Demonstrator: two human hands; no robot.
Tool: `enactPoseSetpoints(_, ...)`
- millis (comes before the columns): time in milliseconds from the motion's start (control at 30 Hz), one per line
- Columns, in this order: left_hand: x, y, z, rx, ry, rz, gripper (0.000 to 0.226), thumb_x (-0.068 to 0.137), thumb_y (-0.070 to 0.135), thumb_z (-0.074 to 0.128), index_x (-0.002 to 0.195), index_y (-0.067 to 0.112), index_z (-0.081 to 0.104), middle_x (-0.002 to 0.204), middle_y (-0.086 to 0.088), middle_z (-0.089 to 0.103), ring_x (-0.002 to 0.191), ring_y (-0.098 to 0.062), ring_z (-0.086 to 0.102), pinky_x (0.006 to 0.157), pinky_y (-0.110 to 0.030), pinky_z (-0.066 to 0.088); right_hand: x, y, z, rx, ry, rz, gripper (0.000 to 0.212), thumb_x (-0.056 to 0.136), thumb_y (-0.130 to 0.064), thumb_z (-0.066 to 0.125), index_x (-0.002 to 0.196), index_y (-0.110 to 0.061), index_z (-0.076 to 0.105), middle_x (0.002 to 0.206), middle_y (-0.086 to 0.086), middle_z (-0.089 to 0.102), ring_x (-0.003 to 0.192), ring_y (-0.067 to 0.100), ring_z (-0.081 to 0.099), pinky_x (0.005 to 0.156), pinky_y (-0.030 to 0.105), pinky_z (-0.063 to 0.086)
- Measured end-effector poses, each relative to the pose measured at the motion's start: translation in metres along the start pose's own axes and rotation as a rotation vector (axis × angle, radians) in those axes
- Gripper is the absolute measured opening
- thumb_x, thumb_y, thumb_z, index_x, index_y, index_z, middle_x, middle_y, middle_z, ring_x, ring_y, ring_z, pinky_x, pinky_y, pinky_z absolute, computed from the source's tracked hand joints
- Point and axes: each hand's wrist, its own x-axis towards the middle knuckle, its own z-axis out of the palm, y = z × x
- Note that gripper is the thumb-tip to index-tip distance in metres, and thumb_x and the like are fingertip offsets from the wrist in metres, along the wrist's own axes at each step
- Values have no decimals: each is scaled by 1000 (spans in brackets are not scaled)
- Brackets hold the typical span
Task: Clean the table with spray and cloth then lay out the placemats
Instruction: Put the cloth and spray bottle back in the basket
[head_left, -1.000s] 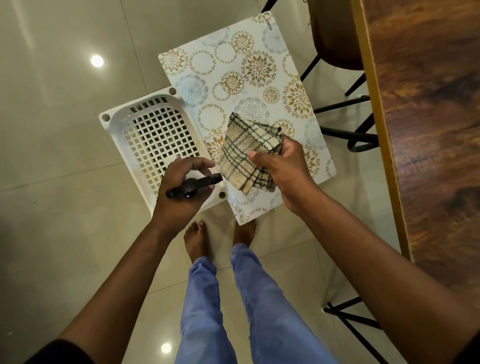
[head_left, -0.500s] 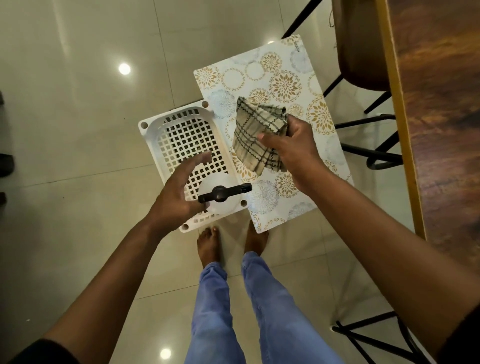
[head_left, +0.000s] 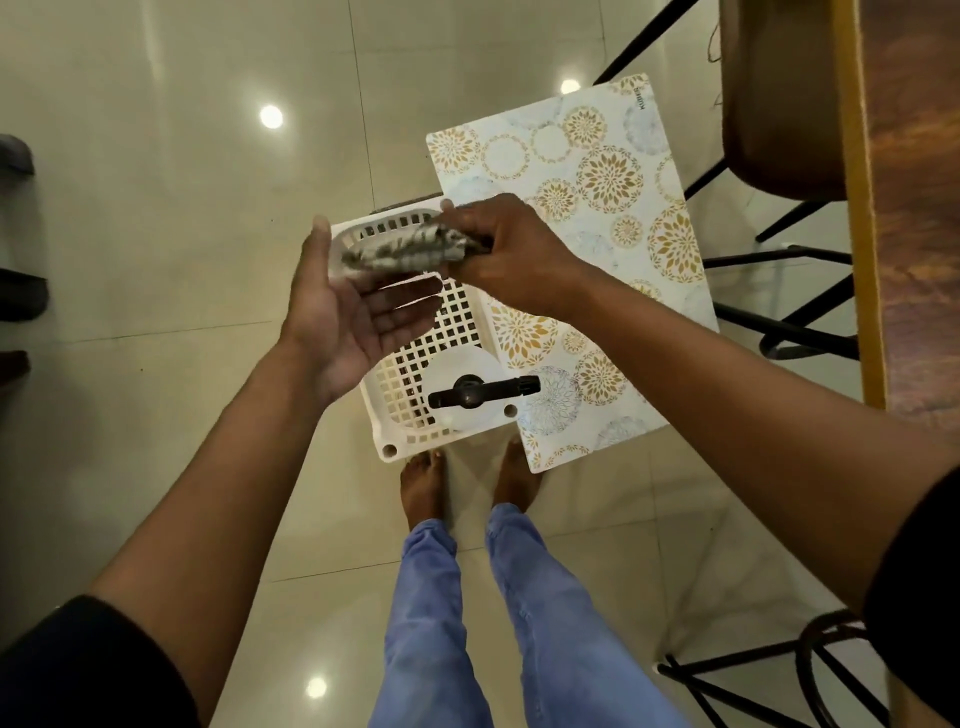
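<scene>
A: Biggest first. Table (head_left: 914, 208) is off to the right of both hands, well apart from the grip. Nothing of the cleaning kit on it.
B: Placemat (head_left: 582, 208)?
A: Flat, below and right of the right hand (head_left: 511, 254), beside the white basket (head_left: 415, 410). Parked for later, I'd guess.
B: Spray?
A: Spray bottle (head_left: 480, 395) stands upright in the basket, below both hands, nobody touching it.
B: Grip state?
A: Right hand's fingers are curled round the bunched cloth (head_left: 400, 252), blurred. Left hand (head_left: 353, 312) is palm up, fingers spread, just under the cloth; contact unclear. Looks like a hand-over or a refold.
</scene>
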Motion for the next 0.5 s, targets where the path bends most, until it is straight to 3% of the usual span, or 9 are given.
enactPoseSetpoints(33,0,4,-2,-74,-14,-42,89,100,79,38,135,4,68,125,-17,78,113,-31,77,90,-39,65,3,2,1,-105,-41,-69,32,81,-17,73,112,-17,81,119,1,75,121,26,65,103,53,50)
enactPoseSetpoints(100,1,10,-3,-157,-8,-69,69,100,62,58,134,3,69,120,-13,77,101,-26,78,87,-36,66,7,6,-1,-269,-125,-132,41,78,-15,69,117,-27,79,145,-13,57,152,29,32,122,53,28)
enactPoseSetpoints(133,2,11,-4,-156,3,-60,57,100,45,65,137,2,66,118,-13,76,96,-24,78,84,-35,67,8,8,-3,-281,-153,-139,46,78,-13,68,119,-29,78,151,-19,47,157,30,18,125,52,20)
enactPoseSetpoints(200,2,10,-3,-164,35,-14,45,100,16,66,142,1,61,112,-13,78,91,-23,79,81,-33,67,11,10,-6,-280,-160,-130,53,81,-5,70,126,-34,74,163,-12,35,159,29,10,127,50,17)
enactPoseSetpoints(300,4,8,-4,-178,61,73,35,103,3,61,138,6,61,110,-11,81,91,-21,81,74,-31,67,12,10,-5,-153,-72,-30,72,83,-4,68,147,-33,55,164,3,34,153,25,27,123,48,31)
enactPoseSetpoints(367,7,6,-7,-164,69,132,40,104,3,60,143,8,59,119,-10,80,97,-21,81,73,-31,67,11,9,-5,64,26,162,73,83,-1,58,150,-28,51,157,4,42,144,23,43,115,42,45)
enactPoseSetpoints(433,9,4,-9,-149,66,159,45,104,3,60,149,9,57,127,-9,78,105,-22,79,75,-33,67,11,8,-6,315,125,370,61,90,3,50,145,-23,54,145,13,55,124,24,61,102,41,56)
enactPoseSetpoints(500,11,1,-11,-139,48,167,48,104,4,60,151,11,56,131,-8,77,110,-23,78,78,-35,67,11,7,-7,650,131,547,38,103,-14,50,141,-16,53,129,24,66,97,28,71,86,39,62)
